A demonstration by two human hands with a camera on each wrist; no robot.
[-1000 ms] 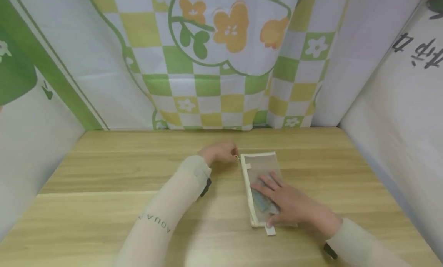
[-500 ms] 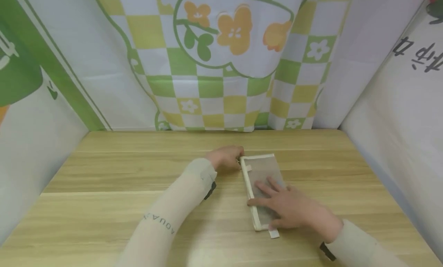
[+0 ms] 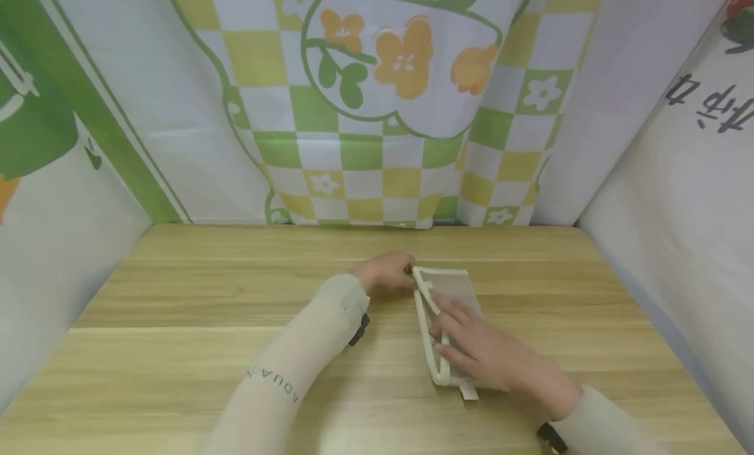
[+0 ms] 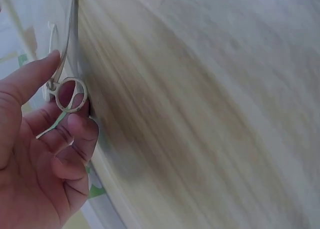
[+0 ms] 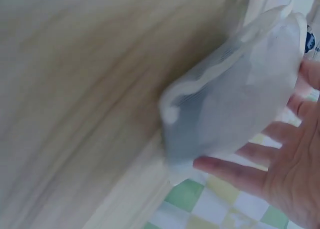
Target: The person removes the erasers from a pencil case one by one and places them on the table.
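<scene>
A translucent mesh zipper pouch (image 3: 456, 283) with cream edging lies on the wooden table, its long left side parted into a narrow gap. My left hand (image 3: 384, 270) pinches the zip end at the pouch's far left corner. A small metal ring (image 4: 86, 95) hangs by those fingertips in the left wrist view. Across the pouch lies my right hand (image 3: 485, 350), its fingers hooked over the raised upper edge of the mouth and its thumb near the opening. In the right wrist view the mesh side (image 5: 235, 109) stands up from the wood, its interior greyish and blurred.
The wooden tabletop (image 3: 206, 278) ends at the back against a hanging checked cloth (image 3: 359, 150) with flower prints. White printed sheets (image 3: 677, 200) enclose the right side, and similar sheets stand at the left. A white tag (image 3: 469, 391) sticks out at the pouch's near end.
My right hand has gone from lying flat on the pouch to lifting its upper edge, and the mouth has parted. My left hand has closed in on the zip end at the corner.
</scene>
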